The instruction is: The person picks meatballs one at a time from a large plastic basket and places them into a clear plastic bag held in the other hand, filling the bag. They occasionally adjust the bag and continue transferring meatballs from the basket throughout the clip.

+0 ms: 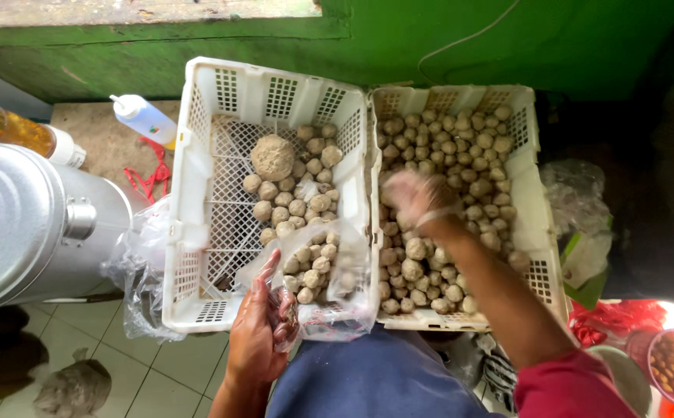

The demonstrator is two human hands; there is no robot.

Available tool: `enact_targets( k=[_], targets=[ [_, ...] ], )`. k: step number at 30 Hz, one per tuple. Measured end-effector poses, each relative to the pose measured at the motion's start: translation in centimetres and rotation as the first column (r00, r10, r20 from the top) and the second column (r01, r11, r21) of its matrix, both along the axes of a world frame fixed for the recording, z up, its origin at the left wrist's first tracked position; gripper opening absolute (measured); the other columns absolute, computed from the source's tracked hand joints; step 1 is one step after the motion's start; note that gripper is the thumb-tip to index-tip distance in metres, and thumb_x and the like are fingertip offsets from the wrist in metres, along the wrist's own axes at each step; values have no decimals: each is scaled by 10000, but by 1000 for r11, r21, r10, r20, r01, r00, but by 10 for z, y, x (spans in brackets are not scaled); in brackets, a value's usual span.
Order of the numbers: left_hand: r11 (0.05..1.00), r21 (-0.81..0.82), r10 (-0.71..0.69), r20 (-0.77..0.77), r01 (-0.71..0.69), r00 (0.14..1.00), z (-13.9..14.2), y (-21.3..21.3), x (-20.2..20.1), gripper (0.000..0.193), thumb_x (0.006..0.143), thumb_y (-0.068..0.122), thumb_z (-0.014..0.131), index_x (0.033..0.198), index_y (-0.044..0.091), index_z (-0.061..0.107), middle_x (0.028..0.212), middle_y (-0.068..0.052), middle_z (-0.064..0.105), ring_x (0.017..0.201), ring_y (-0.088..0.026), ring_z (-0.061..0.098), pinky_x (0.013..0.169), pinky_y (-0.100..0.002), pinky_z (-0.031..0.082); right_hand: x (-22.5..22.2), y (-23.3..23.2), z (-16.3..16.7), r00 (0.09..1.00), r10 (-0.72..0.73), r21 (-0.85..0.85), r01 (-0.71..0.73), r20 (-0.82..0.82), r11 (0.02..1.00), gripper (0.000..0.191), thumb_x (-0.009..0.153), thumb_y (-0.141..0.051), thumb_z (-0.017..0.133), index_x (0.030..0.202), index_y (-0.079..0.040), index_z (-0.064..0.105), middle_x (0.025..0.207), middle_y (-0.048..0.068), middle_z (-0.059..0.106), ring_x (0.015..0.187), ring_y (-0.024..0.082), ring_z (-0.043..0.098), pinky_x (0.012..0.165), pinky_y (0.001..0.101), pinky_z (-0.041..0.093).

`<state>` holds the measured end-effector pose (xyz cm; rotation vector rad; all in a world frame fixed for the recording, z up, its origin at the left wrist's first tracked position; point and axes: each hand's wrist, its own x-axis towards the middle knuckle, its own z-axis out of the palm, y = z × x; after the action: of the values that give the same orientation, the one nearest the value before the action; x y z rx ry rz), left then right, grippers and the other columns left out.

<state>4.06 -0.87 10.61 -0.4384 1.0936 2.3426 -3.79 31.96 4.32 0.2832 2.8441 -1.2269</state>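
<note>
My left hand (258,329) grips the edge of a clear plastic bag (329,290) partly filled with greyish meatballs, resting on the front rim of the left white crate (190,201). That crate holds a loose pile of meatballs (294,193) and one much larger ball (273,157). My right hand (417,199), in a thin clear glove, reaches into the right white crate (542,224), which is filled with several small meatballs (453,155). Its fingers are curled and blurred over the balls; whether it holds any is unclear.
A large metal pot with a lid (31,224) stands at the left. Behind it are a bottle of yellow oil (12,131) and a white squeeze bottle (145,118). Plastic bags (577,201) lie at the right, with a red bowl (673,368) near the corner. A green wall (430,39) is behind.
</note>
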Motion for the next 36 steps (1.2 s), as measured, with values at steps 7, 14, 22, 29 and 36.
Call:
enact_targets(
  k=[7,14,22,29,36],
  targets=[
    [999,-36,8,-56,-10,998,6,-8,-3,574,1082,366,369,1615,153,335,734,-4,465,496,-55,353,404,-193,330,-84,83,-45,925,-88,631,-180,369,755,293,1011,-235,626,1240,-62,689,1090,125,718,832,205,630,708,341,556],
    [1000,-19,-4,-59,3,998,6,-2,-5,572,1091,400,360,1616,172,362,739,2,466,500,-53,360,413,-180,324,-17,57,12,981,53,-451,37,186,892,374,1038,-205,609,1348,0,649,1104,130,670,752,157,534,610,288,506],
    [999,11,44,-44,-43,998,-6,10,-1,547,1091,361,379,1598,154,385,721,-12,485,469,-46,368,385,-182,315,38,-96,38,690,723,-452,-650,-14,611,524,899,-134,725,1396,-110,562,1228,82,670,1009,182,730,897,316,599],
    [996,34,87,31,-88,996,2,3,2,552,1069,368,374,1586,174,380,733,-13,492,461,-47,369,382,-179,323,-62,40,2,973,-79,89,61,219,994,226,1011,-225,616,1195,-118,692,1046,95,735,891,273,694,782,420,614],
    [997,26,71,6,-71,997,-2,11,-4,556,1078,363,371,1597,166,369,737,-15,482,484,-49,366,390,-177,327,-107,50,-57,925,-39,559,-194,378,806,235,1018,-201,649,1210,-88,720,1069,159,731,873,339,670,757,474,593]
  ],
)
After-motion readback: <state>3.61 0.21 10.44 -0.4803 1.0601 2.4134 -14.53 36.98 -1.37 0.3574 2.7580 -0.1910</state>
